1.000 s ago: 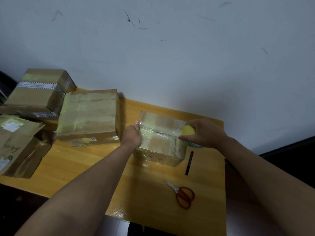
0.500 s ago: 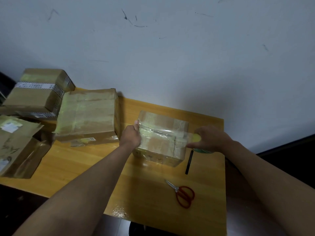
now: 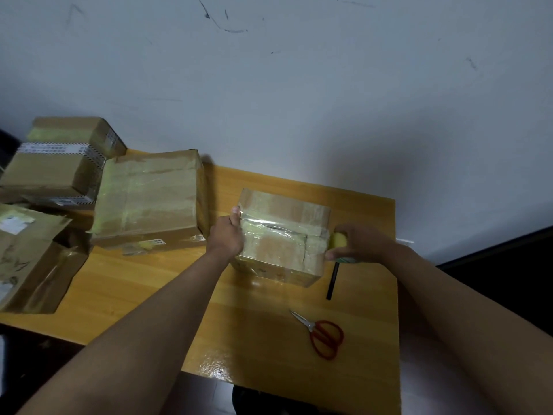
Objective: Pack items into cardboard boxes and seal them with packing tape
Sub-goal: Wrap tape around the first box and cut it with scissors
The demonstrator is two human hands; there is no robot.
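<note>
Centre of frame, left hand [image 3: 225, 238] gripping taped cardboard box [image 3: 282, 239] at its left edge, right hand [image 3: 359, 244] gripping yellow tape roll [image 3: 338, 240] at its right edge, red scissors [image 3: 324, 336] lower right

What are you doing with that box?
A person is taping a small cardboard box shut on a wooden table. The left hand grips the box's left end, thumb up on top. The right hand holds a yellowish tape roll at the right edge. Red scissors and a black pen lie nearby, with more taped boxes to the left.
</note>
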